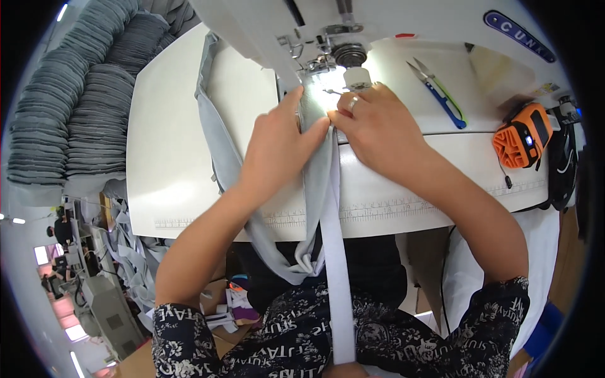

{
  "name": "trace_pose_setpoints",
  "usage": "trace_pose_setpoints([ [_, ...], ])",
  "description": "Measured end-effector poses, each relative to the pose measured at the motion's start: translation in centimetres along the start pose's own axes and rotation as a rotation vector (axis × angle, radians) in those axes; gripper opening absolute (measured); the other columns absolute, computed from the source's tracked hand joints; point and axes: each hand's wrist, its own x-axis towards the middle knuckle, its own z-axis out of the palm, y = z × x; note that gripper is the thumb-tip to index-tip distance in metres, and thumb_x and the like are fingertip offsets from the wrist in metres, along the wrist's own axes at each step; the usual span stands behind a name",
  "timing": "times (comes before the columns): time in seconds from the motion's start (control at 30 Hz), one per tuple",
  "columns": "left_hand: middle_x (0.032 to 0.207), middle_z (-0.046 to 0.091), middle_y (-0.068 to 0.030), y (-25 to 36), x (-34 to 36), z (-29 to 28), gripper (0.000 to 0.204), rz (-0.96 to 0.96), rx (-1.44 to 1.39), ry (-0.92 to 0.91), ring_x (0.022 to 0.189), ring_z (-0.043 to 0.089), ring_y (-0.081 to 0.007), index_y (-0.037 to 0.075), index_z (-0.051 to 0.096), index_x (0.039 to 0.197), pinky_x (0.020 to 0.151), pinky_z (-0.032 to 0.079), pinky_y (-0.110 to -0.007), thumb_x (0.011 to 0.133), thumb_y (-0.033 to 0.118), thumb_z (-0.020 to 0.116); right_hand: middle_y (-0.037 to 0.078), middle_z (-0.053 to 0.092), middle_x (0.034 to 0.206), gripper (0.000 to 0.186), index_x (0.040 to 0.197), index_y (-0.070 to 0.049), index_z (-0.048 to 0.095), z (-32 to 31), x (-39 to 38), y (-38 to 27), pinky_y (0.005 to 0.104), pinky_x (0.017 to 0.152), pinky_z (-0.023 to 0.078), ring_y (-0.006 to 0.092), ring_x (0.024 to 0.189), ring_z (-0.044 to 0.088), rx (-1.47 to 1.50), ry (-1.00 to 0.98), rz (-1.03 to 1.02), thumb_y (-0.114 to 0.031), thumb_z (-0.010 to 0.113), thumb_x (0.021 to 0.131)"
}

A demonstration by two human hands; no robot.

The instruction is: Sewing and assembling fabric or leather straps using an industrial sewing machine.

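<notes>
likely aligning: left hand (274,148) spread over long grey fabric strip (317,186), right hand (383,129) grip unclear; flat white tape (338,277) needs squaring toward 12 o'clock.

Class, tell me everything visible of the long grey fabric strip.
The grey fabric strip looks soft and creased. From the far side of the white table, it passes beneath the left forearm, hangs over the front edge in a bunched loop, then runs toward the sewing machine, where the left hand touches it.
</notes>
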Motion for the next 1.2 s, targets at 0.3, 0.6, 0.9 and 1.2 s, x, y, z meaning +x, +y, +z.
trace_pose_setpoints([
  [0.3,0.052,0.048,-0.0081,-0.7,2.8,-0.5,0.059,-0.085,-0.001,-0.036,0.046,0.041,-0.0112,-0.013,0.053,0.123,0.045,0.035,-0.032,0.082,0.025,0.072,0.004,0.066,0.100,0.013,0.087,-0.005,0.069,0.7,0.3,0.0,0.0323,0.079,0.044,0.0172,0.097,0.057,-0.044,-0.041,0.069,-0.006,0.061,0.076],
  [0.6,0.055,0.052,-0.0096,-2.0,3.8,-0.5,0.047,-0.006,0.038,0.001,0.048,0.046,-0.0151,-0.010,0.058,0.106,0.048,0.039,-0.034,0.082,0.029,0.071,0.007,0.066,0.104,0.017,0.090,-0.005,0.069,0.6,0.4,0.0,0.0345,0.082,0.045,0.0203,0.098,0.057,-0.004,-0.013,0.066,-0.006,0.060,0.076],
  [0.9,0.074,0.066,-0.0161,-1.6,1.1,-2.7,0.034,0.037,0.009,0.108,0.066,0.065,-0.0274,-0.004,0.062,0.101,0.063,0.051,-0.036,0.083,0.023,0.070,0.015,0.067,0.102,0.025,0.101,0.002,0.066,-4.5,-2.4,2.0,0.0401,0.088,0.050,0.0291,0.100,0.062,-0.143,-0.054,0.263,-0.010,0.058,0.080],
  [1.2,0.103,0.066,-0.0086,2.7,-13.4,-2.3,0.036,0.801,0.111,0.153,0.095,0.063,-0.0271,0.008,0.070,0.108,0.080,0.051,-0.038,0.073,0.004,0.077,0.019,0.064,0.104,0.034,0.116,0.002,0.063,-5.8,-6.2,6.1,0.0409,0.084,0.052,0.0324,0.097,0.062,-0.307,-0.132,0.504,-0.003,0.054,0.084],
])
